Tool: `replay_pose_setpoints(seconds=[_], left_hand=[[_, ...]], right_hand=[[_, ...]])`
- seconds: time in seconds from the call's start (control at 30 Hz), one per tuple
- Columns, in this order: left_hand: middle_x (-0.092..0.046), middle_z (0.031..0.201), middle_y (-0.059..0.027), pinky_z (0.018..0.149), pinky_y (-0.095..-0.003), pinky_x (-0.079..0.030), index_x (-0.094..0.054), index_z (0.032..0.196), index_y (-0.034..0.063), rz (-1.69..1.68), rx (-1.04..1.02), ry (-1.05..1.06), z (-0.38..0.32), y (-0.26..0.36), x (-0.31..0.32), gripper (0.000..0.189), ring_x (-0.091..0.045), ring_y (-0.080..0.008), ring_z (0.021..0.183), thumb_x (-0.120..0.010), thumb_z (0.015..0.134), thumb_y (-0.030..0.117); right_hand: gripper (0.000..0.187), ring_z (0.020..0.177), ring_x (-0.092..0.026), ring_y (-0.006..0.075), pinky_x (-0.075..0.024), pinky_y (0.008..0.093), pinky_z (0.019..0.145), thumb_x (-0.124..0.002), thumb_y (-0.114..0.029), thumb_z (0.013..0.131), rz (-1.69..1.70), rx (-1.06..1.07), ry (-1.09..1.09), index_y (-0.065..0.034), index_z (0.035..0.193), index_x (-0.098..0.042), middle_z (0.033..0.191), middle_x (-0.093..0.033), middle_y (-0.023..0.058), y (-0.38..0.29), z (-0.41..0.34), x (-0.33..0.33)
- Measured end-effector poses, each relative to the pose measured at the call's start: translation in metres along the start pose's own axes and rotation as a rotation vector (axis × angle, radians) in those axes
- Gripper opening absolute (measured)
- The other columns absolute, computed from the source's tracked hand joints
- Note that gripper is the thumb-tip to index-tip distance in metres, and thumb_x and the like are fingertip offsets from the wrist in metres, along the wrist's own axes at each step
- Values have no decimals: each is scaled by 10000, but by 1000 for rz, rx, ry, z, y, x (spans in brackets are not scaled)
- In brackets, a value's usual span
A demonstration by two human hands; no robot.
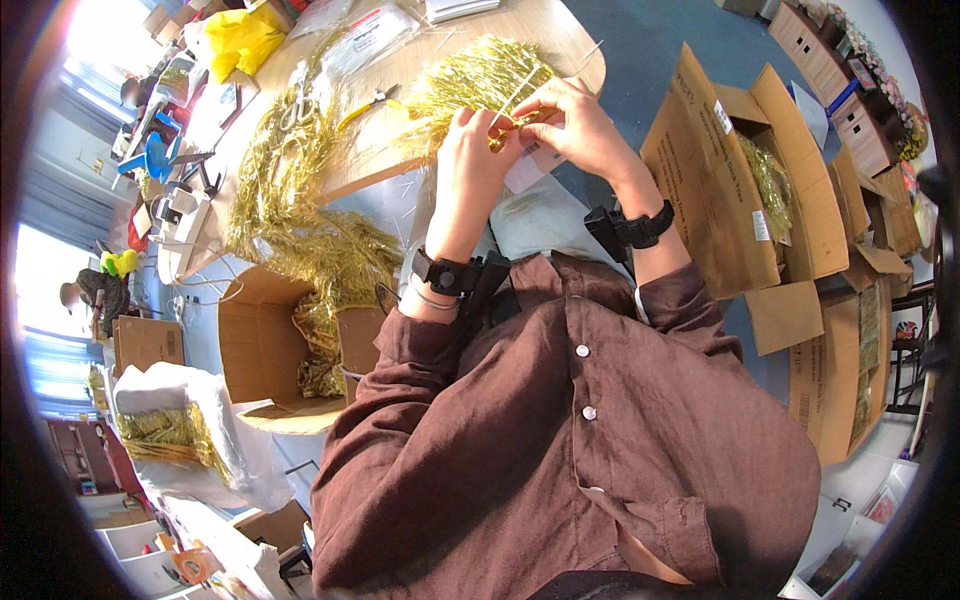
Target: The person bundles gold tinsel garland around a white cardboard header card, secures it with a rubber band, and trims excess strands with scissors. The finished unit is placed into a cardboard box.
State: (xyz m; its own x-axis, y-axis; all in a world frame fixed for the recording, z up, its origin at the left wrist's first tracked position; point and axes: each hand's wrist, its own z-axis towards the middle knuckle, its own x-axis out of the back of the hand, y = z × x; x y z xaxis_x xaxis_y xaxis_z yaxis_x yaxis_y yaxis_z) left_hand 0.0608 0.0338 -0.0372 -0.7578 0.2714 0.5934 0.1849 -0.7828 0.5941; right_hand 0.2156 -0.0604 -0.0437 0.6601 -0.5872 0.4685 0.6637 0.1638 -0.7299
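A bundle of gold tinsel (472, 79) lies fanned out on the table's near edge, its gathered end between my hands. My left hand (474, 154) pinches this end from the left. From the right, my right hand (577, 127) grips the same end with thumb and fingertips. A thin white plastic strip, apparently a cable tie (517, 95), sticks up slantwise between them; my fingers hide where it meets the tinsel. Yellow-handled cutting pliers (367, 107) lie left of the bundle. Further left, scissors (297, 112) rest on a long heap of gold tinsel (274, 187).
The heap hangs over the table edge (367, 174) towards an open cardboard box (259, 337) holding more tinsel. At right stands another open carton (697, 180) with packed tinsel. Plastic bags (371, 41) and loose white strips lie at the back. Other people are far left.
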Motion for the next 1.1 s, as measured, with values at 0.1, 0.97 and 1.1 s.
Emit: replay_pose_setpoints(seconds=[0.1,0.97,1.1], left_hand=[[-629,864,-156,727,-403,-515,-682,926,17,30,25,12,-1,3,-2,192,-639,-307,780,-706,815,172],[-632,801,0,594,-211,-465,-649,1057,-1,-725,329,65,8,-6,16,251,-575,-67,680,-740,885,158],[-608,927,-10,568,-200,-398,-578,1156,10,-936,417,30,3,2,18,276,-483,-42,652,-687,943,148]], right_hand=[[205,1031,-558,284,-461,387,950,-788,-133,778,-108,43,4,-103,976,-749,971,-678,83,-3,0,1],[472,1052,-654,178,-568,314,882,-601,-72,979,883,-332,77,-19,1421,-445,1271,-594,106,-28,-16,-33],[479,1112,-625,157,-525,312,936,-618,-99,972,952,-306,71,-30,1420,-465,1291,-601,72,-32,-16,-27]])
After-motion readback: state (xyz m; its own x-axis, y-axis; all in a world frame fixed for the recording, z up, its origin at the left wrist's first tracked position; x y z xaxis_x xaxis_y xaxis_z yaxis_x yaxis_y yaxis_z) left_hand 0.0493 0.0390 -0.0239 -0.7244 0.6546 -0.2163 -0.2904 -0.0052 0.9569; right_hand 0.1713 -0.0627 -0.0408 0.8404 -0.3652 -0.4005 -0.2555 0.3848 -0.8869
